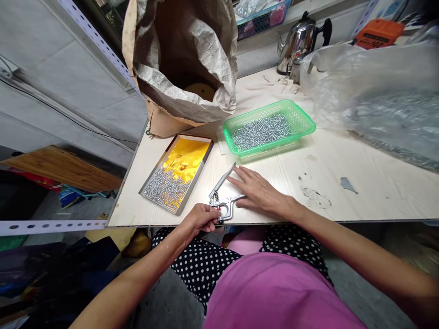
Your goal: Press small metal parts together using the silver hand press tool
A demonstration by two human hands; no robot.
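Observation:
Silver hand pliers [227, 201], like snap-fastener pliers with a spring and a red part at the jaws, lie at the table's front edge with their handles spread apart. My right hand [257, 189] is around the handle ends, its outstretched fingers at the upper handle and its thumb side by the lower one. My left hand [202, 216] is pinched closed right at the jaws; what its fingertips hold is too small to make out. Left of the pliers, a shallow tray [202, 176] with a yellow bottom holds many small metal pieces [164, 188].
Beyond the pliers sits a green plastic basket [303, 130] of similar small metal pieces. A large paper-and-woven sack [161, 100] stands open at the back left. A clear plastic bag [387, 91] fills the right side, near a metal kettle [298, 39]. A grey scrap [348, 184] lies on the table.

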